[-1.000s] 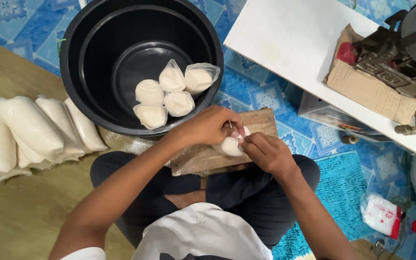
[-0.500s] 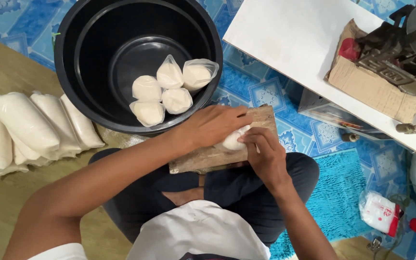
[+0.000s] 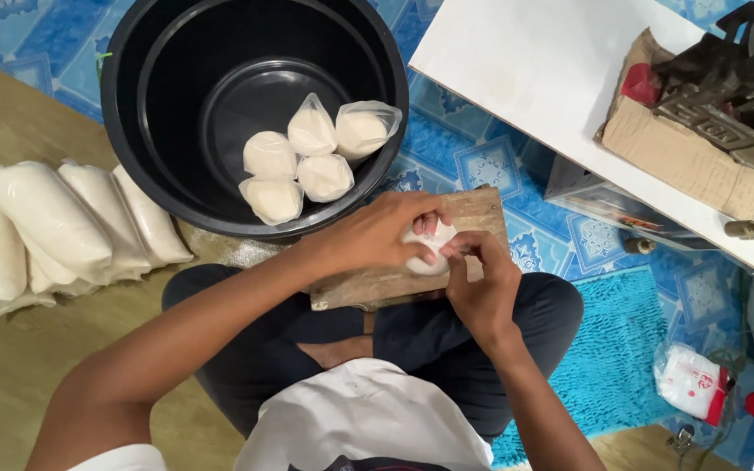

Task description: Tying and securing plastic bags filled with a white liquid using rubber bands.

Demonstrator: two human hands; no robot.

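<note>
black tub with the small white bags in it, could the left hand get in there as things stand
Probably yes. The black tub is open-topped and sits just beyond the wooden board, nothing lying between. But the left hand is busy, holding a small white bag with the right hand.

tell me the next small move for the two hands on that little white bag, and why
Probably finish closing the small white filled plastic bag: the left hand pins it on the wooden board and the right hand pinches its end. Five similar bags already lie in the black tub.
</note>
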